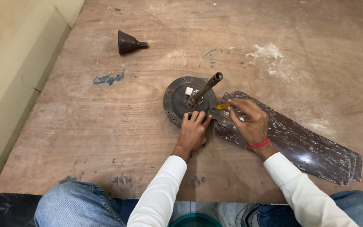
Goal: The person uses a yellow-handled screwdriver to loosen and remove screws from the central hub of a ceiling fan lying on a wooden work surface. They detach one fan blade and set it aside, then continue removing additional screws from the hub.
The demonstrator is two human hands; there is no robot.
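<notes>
Mid-frame: left hand (pixel 193 131) flat, fingers pressing near rim of round motor housing (pixel 185 101), not clamped. Right hand (pixel 248 121) pinched shut on yellow-handled screwdriver (pixel 222 106), tip toward blade bracket at housing edge, stacked fan blades (pixel 293 143) running lower right. My take: keep driver square to screw, weight on housing so it can't spin. Downrod (pixel 206 87) sticks up, mind wrist.

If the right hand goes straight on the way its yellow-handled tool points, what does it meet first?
Most likely the round dark motor housing, near the base of its metal rod. The right hand aims the screwdriver left toward it; depth is unclear.
</notes>
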